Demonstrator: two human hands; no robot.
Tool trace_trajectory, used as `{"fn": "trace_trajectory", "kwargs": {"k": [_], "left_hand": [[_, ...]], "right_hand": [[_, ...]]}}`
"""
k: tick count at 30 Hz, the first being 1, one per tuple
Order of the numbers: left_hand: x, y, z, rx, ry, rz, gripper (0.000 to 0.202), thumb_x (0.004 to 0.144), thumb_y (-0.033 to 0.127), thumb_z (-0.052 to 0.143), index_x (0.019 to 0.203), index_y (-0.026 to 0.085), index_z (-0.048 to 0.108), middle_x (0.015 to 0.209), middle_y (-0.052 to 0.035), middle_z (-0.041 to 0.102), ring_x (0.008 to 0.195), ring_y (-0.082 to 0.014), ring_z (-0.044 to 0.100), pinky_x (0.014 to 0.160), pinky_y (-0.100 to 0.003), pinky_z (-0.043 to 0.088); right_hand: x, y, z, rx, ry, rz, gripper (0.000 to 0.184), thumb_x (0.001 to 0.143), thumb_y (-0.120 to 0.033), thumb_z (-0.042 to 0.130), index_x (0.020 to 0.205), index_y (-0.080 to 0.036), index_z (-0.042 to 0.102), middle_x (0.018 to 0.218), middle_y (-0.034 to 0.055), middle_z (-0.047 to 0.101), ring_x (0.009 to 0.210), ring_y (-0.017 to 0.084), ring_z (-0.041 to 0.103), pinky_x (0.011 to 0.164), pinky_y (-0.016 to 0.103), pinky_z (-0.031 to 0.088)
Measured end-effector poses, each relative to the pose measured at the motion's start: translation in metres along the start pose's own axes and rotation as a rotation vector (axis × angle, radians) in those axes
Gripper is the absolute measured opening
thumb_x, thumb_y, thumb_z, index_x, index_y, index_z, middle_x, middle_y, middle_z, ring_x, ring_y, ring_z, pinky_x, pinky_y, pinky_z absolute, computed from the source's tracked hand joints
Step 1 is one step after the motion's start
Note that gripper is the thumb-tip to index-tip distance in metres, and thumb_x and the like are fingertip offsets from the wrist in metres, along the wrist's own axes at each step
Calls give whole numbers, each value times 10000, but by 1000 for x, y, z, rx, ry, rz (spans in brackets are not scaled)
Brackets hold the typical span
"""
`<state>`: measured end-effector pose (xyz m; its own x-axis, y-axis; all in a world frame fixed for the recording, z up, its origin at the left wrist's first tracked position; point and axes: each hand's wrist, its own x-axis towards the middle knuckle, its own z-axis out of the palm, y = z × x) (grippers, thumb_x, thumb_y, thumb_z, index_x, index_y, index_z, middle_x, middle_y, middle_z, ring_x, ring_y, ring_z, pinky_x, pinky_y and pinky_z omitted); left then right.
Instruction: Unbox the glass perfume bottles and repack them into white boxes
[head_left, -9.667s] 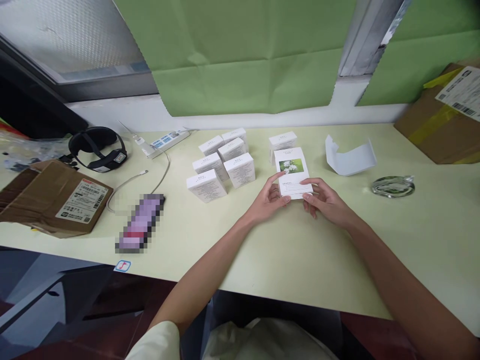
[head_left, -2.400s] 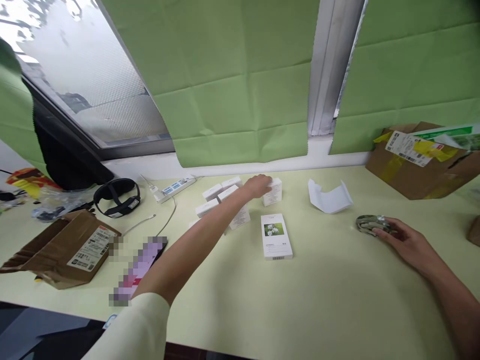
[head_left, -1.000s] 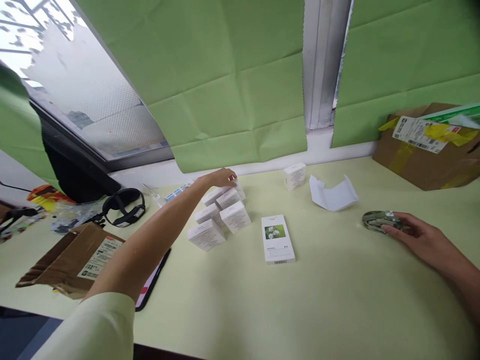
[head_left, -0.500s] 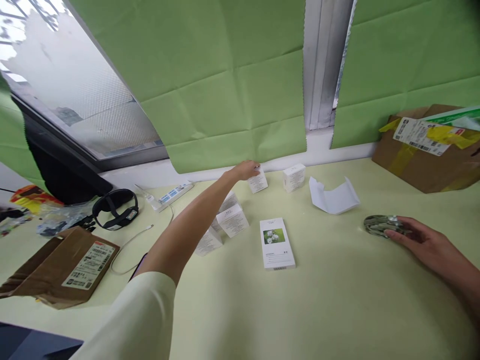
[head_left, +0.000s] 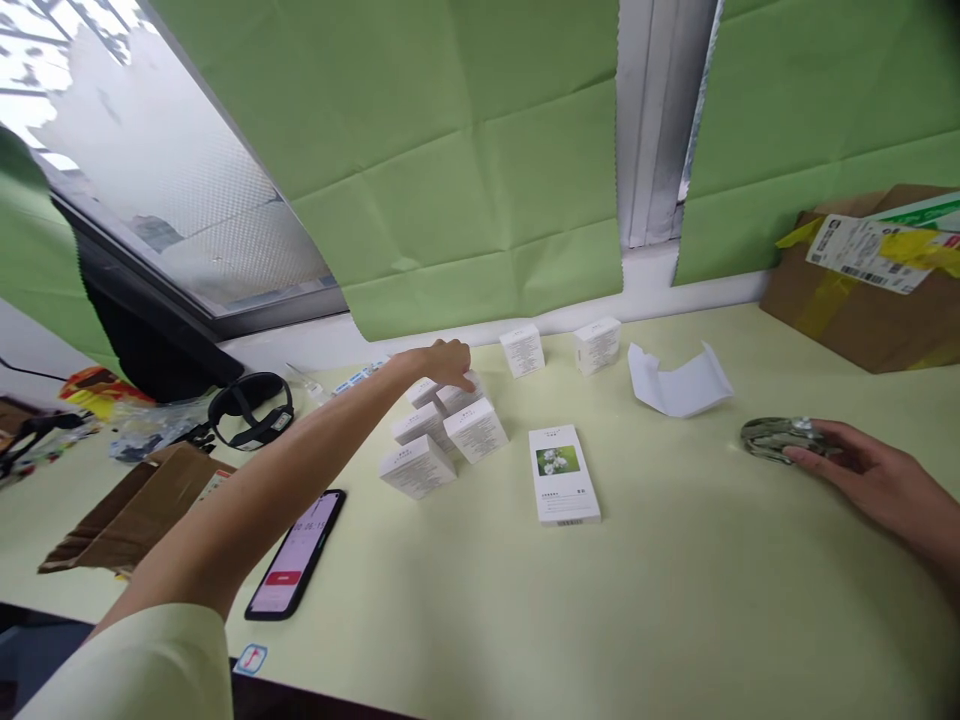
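My left hand [head_left: 444,362] reaches over a cluster of small white printed boxes [head_left: 477,430]. Its fingers are bent and apart from the thumb, which is at the top of a rear box [head_left: 459,393] in the cluster; whether it touches is unclear. That box still stands on the table. At the right, my right hand [head_left: 862,465] is closed on a shiny grey-green bundle [head_left: 784,438], its exact kind unclear, low over or on the table. Between the hands lies a flat white box with a flower picture [head_left: 564,475].
Two small white boxes, a left one [head_left: 523,350] and a right one [head_left: 598,346], stand near the wall. Beside them is a folded white paper piece [head_left: 679,382]. A phone [head_left: 296,555], an opened brown carton [head_left: 131,510] and a black headset strap [head_left: 251,410] lie left; a cardboard box [head_left: 847,315] stands right.
My left hand has left the small white box by the wall, which stays standing, and moved left to the cluster. My right hand keeps its bundle. The view has shifted, and the phone now shows.
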<state>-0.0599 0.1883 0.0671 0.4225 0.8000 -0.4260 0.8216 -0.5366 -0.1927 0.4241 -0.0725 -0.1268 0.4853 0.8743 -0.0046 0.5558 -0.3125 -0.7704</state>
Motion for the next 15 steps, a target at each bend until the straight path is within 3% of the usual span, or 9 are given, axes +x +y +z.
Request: {"fn": "trace_trajectory", "kwargs": {"k": [3, 7, 11, 15], "left_hand": [[-1, 0, -11, 2, 39, 59, 584, 762, 669, 569, 1087, 196, 674, 1251, -128, 621, 1144, -302, 551, 1034, -418, 364], [-3, 13, -38, 29, 153, 179, 591, 829, 620, 482, 1155, 150, 631, 1270, -147, 580, 1090, -283, 559, 940, -361, 411], [7, 53, -54, 166, 251, 325, 546, 855, 557, 469, 1081, 111, 689, 1240, -178, 569, 1156, -336, 494, 967, -409, 366], [31, 93, -48, 243, 269, 364, 417, 848, 460, 562, 992, 107, 731, 1219, -176, 579, 1146, -336, 479, 977, -409, 330]], "right_hand": [[1, 2, 0, -3, 14, -2, 551, 645, -613, 694, 1071, -264, 673, 1016, 66, 728, 871, 274, 652, 765, 384, 508], [3, 7, 0, 19, -13, 1, 568, 640, -623, 690, 1093, -280, 676, 1051, 51, 729, 896, 280, 656, 768, 389, 511], [4, 11, 1, 13, -6, -2, 553, 659, -607, 700, 1111, -289, 674, 1061, 59, 725, 896, 277, 651, 773, 394, 506], [3, 11, 2, -1, -2, -3, 551, 693, -601, 687, 1145, -289, 654, 1023, 70, 716, 860, 249, 634, 777, 379, 494]]}}
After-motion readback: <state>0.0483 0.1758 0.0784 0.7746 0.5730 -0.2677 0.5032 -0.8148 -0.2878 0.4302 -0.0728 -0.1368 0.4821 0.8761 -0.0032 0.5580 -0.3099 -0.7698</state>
